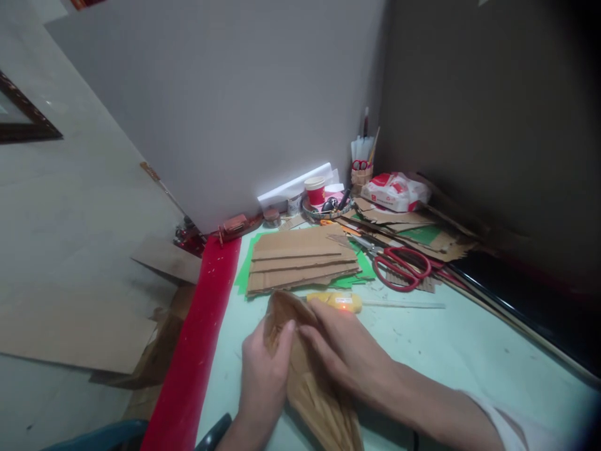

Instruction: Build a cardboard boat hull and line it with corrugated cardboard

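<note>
A crumpled, curved piece of brown paper or thin cardboard [312, 388] is held upright over the table, its long lower end running toward me. My left hand [265, 360] grips its left edge, thumb pressed on the inner face. On the other side my right hand [345, 347] pinches the right edge near the top, fingers partly behind it. Just beyond my right hand lies a yellow hot glue gun [347, 303] with a small lit orange light and a clear glue stick [404, 305] at its back. Its nozzle end is hidden behind the brown piece.
Stacked cardboard strips [300, 257] lie on green sheets behind the glue gun. Red-handled scissors [402, 269], cardboard scraps [422, 232] and a black glossy object [530, 307] are at right. A red paper cup [315, 193] and white packet [394, 191] stand at the back.
</note>
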`<action>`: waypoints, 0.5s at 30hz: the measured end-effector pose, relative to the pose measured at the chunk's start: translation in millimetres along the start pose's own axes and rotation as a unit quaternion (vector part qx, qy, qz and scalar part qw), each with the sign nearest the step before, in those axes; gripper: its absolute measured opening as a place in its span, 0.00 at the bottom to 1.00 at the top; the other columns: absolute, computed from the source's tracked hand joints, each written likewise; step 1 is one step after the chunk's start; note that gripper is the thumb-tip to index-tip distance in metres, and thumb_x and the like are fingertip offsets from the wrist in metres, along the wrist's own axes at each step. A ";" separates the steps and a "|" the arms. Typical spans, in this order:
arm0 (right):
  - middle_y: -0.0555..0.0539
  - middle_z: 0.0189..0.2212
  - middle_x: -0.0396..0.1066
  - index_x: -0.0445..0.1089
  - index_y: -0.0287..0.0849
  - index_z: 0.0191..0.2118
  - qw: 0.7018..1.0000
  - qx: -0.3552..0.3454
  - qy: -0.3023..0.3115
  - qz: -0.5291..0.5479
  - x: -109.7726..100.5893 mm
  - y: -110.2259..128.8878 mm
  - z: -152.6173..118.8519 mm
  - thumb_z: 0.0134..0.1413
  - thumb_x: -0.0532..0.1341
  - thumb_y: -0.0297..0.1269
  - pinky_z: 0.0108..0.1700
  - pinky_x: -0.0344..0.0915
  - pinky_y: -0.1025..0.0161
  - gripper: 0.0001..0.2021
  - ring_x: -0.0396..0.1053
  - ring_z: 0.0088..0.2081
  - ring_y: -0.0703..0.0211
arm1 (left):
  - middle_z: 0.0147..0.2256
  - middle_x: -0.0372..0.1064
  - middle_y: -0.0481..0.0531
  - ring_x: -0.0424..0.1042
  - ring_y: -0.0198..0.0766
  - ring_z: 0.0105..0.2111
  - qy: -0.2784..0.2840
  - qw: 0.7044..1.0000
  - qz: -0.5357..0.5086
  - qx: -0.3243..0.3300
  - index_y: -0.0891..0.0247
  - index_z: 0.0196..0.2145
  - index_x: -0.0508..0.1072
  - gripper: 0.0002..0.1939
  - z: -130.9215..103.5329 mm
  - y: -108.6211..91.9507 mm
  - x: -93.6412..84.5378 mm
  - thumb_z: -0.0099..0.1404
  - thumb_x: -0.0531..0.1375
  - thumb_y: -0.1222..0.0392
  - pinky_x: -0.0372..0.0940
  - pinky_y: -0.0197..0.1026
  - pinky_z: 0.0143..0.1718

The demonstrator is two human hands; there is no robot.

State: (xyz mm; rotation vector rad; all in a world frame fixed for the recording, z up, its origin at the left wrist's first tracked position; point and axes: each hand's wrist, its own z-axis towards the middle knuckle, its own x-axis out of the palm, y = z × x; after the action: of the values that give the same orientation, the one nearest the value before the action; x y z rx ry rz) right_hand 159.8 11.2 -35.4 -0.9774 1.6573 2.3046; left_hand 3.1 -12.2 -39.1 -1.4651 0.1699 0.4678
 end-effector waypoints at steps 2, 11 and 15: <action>0.48 0.28 0.65 0.52 0.47 0.31 1.000 -0.005 -0.007 0.003 -0.1 0.2 -0.5 0.63 0.49 0.37 0.33 0.56 0.60 0.08 0.61 0.29 0.55 | 0.26 0.73 0.52 0.72 0.41 0.29 0.005 1.000 0.004 -0.012 0.65 0.32 0.74 0.16 -1.7 -2.0 -0.3 0.63 0.61 0.48 0.66 0.39 0.30; 0.48 0.28 0.65 0.52 0.47 0.30 0.998 -0.037 -0.057 0.014 6.9 1.7 -5.2 0.61 0.49 0.34 0.33 0.56 0.61 0.07 0.63 0.30 0.55 | 0.24 0.71 0.49 0.69 0.40 0.26 -0.053 0.999 -0.001 0.008 0.64 0.30 0.75 0.12 -15.7 -9.2 8.8 0.61 0.61 0.51 0.64 0.39 0.30; 0.50 0.26 0.62 0.48 0.48 0.29 0.996 -0.050 -0.075 0.010 12.4 2.4 -8.1 0.58 0.49 0.33 0.30 0.53 0.61 0.08 0.58 0.26 0.57 | 0.22 0.70 0.49 0.68 0.40 0.24 -0.075 0.997 0.006 0.027 0.63 0.25 0.74 0.13 -17.4 -9.5 11.3 0.61 0.61 0.52 0.63 0.40 0.30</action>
State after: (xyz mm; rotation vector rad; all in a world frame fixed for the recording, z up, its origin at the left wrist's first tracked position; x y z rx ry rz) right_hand 152.4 -0.1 -42.1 -0.7877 1.5136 2.4280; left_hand 20.1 -27.3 -36.7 -1.3709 0.0706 0.5765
